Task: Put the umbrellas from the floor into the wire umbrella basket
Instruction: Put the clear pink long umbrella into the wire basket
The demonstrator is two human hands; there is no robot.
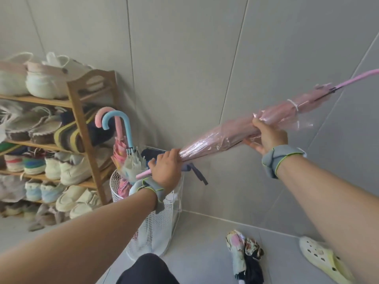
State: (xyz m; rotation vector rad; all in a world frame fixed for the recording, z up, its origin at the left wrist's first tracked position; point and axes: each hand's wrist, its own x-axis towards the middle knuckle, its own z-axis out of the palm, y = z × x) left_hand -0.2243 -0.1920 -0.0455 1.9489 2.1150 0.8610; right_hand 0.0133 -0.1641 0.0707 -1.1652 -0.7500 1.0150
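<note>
Both hands are wrapped tight around a long pink umbrella [235,130], held slantwise in the air. The left hand [166,168] grips its narrow end just above the white wire basket [162,218], pink tip poking out past the knuckles; the right hand [267,136] clasps the folded canopy higher up, the shaft running on to the upper right. Two crook-handled umbrellas [123,144] already stand in the basket beside the shoe rack [82,111]. A floral folding umbrella [244,257] lies on the floor, near a pale clog [324,259].
</note>
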